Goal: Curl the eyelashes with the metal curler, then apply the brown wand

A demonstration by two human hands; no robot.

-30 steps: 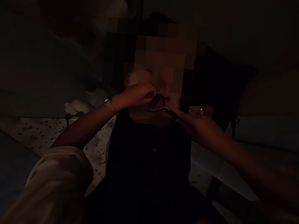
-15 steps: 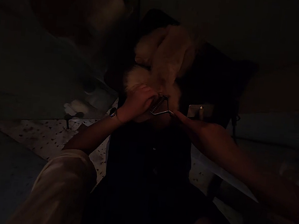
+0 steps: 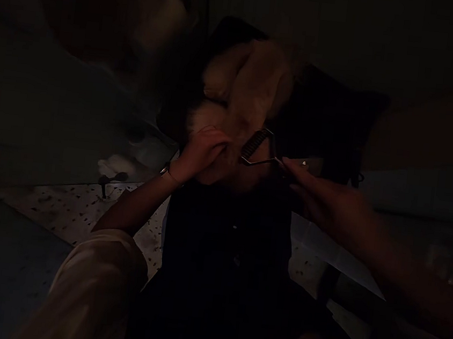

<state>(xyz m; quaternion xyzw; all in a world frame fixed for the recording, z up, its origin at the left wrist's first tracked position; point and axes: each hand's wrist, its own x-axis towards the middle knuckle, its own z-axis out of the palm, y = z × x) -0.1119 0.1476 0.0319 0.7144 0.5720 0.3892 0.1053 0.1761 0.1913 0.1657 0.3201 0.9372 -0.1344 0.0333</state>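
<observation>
A light-furred animal, seemingly a dog [image 3: 256, 81], lies in the dim middle of the view; its head cannot be made out. My left hand [image 3: 204, 151], with a watch at the wrist, rests against the near part of its coat. Its fingers are closed, pinching at a tuft of fur [image 3: 234, 155]. In my right hand [image 3: 310, 182] is a dematting rake [image 3: 255, 144], a row of dark teeth across a forked metal frame. The toothed end lies just right of my left fingertips, over the coat. Whether the teeth touch the fur is too dark to tell.
Dark cloth [image 3: 226, 245] covers my lap. Speckled floor [image 3: 60, 206] shows at left, with a pale object [image 3: 117, 166] at its far edge. A dark red rounded shape [image 3: 85, 9] stands at upper left. A dark surface [image 3: 329, 115] extends right of the animal.
My right hand has drawn the dematting rake to the right and slightly away from my left hand. My left hand has shifted slightly left.
</observation>
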